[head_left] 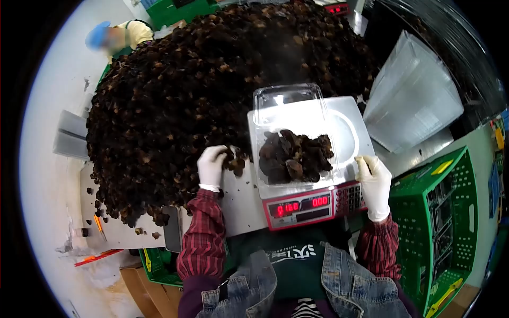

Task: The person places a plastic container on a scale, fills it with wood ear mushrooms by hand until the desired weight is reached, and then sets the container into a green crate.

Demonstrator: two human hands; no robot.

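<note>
Both my hands wear white gloves. My left hand (211, 167) is at the near edge of a big heap of dark brown mushroom-like pieces (175, 100), its fingers closed around a few pieces (234, 162). On the silver scale (347, 127) stands an open clear plastic box (289, 98) with a clump of the same dark pieces (294, 156) inside. The scale's red display shows 0.160 and 0.00. My right hand (373, 183) is beside the scale's right front corner, fingers bent together; whether anything is between them is too small to tell.
Nested clear plastic boxes (413, 95) stand at the right behind the scale. A green crate (432, 228) holding clear boxes is at the lower right. A dark flat object (173, 229) lies left on the table (243, 204). Another person (122, 38) works at the upper left.
</note>
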